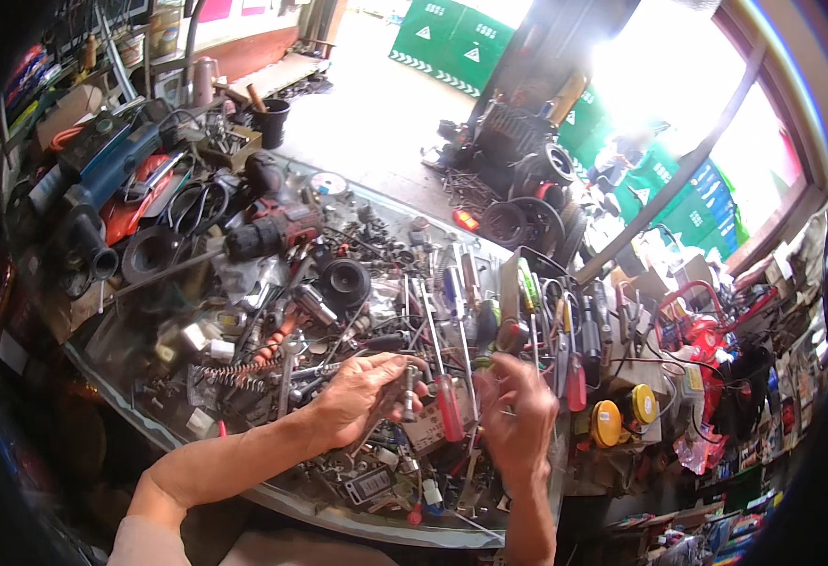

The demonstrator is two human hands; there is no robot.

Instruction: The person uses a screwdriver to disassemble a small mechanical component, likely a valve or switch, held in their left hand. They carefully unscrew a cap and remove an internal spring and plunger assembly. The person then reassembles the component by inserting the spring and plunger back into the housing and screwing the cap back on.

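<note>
Above the cluttered bench, my left hand [365, 401] is closed around a small dark metal part with a short cylindrical end [410, 396]; its exact kind is unclear. To the right, my right hand [518, 415] is smeared by motion, so what its fingers do cannot be made out. Between the two hands lies a red-handled screwdriver [449, 407] with a long shaft. A second red handle [576, 382] stands just right of my right hand. Under the left hand, a small plate-like metal piece [369, 485] rests among loose parts.
Loose hardware covers the glass-topped bench [272, 505]. A cordless drill [272, 231], a coil spring [234, 375] and a black round part [345, 280] lie beyond my left hand. Two yellow-rimmed round tins [606, 424] sit at right. Green barrier panels [451, 42] stand outside.
</note>
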